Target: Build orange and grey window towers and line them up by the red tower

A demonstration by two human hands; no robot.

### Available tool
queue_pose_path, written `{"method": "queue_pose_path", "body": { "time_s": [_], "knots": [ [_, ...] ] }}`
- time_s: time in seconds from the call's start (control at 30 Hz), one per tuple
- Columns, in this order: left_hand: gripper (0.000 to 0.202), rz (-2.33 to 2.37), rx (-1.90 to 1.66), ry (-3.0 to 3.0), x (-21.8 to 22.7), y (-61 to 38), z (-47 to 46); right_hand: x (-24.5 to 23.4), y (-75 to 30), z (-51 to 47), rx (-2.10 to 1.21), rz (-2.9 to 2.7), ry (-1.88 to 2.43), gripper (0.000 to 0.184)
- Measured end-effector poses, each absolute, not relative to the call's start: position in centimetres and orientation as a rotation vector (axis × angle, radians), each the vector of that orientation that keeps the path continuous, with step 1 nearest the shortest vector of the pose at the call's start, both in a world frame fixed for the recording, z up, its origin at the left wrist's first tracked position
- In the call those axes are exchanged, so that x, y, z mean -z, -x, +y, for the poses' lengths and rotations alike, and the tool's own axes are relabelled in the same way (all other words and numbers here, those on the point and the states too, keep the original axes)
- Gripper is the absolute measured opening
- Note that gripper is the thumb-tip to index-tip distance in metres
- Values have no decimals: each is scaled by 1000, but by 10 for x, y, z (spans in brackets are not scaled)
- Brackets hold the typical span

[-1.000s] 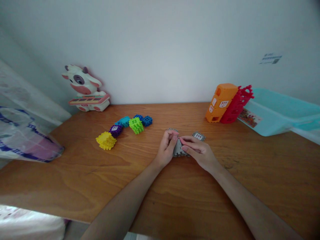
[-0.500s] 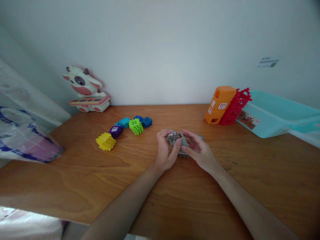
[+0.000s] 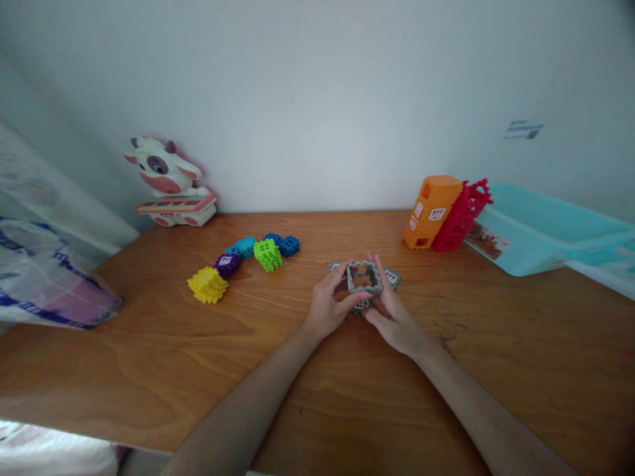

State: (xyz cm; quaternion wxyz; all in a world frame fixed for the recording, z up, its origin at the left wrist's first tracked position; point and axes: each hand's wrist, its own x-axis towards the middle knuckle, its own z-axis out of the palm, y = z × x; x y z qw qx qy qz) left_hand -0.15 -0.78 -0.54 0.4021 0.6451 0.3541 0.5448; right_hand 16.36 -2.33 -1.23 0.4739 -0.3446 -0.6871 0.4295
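Both my hands hold a square frame of grey interlocking plastic panels (image 3: 364, 278) above the wooden table, near its middle. My left hand (image 3: 327, 303) grips the frame's left side, and my right hand (image 3: 389, 312) presses against its right side. The fingers hide parts of the frame's lower corners. Just beyond my hands, a grey panel with a small window (image 3: 335, 267) sticks out on the left and another (image 3: 393, 277) on the right. I cannot tell whether they join the frame.
To the left on the wooden table (image 3: 149, 370) lie several bright waffle blocks, including a yellow cluster (image 3: 207, 285) and a green one (image 3: 268, 255). A cow toy (image 3: 166, 185) stands at the back left. Orange and red toy pieces (image 3: 434, 213) lean by a teal plastic bin (image 3: 526, 231). A plastic bag (image 3: 44, 284) lies at left.
The grey panels, flat and bunched a second ago, now form an upright square frame between my hands. My fingers have moved around its sides, and the view has shifted slightly.
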Motion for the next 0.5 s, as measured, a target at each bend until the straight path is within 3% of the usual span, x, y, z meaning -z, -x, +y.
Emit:
{"method": "queue_pose_path", "body": {
  "time_s": [0.33, 0.5],
  "knots": [
    [69, 914, -1309, -1544, 10, 6, -3, 12, -162, -25, -970, -1828, 826, 111],
    [56, 829, -1392, -1332, 3, 1, -2, 11, -165, -21, -821, -1903, 910, 98]
  ]
}}
